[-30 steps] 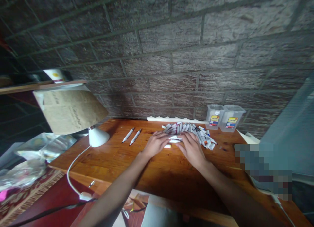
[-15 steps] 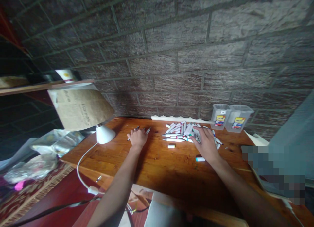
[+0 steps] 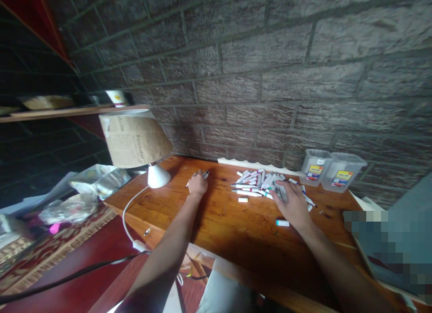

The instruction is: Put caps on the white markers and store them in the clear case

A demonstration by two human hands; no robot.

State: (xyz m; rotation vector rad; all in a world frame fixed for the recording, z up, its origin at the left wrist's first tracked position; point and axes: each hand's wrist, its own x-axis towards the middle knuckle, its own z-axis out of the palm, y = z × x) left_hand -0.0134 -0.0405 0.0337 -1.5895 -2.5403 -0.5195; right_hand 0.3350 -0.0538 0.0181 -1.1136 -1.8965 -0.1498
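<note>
Two hands (image 3: 197,185) (image 3: 293,201), many markers (image 3: 248,192), two loose caps (image 3: 243,199) (image 3: 282,223), two clear containers (image 3: 314,174) (image 3: 341,179)

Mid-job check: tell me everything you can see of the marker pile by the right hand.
The marker pile is a loose heap of white and grey, plastic-looking pens, some with coloured ends, lying at many angles on the wooden desk, left of two clear boxes. The right hand covers part of its right side; whether it grips a marker is unclear.
</note>
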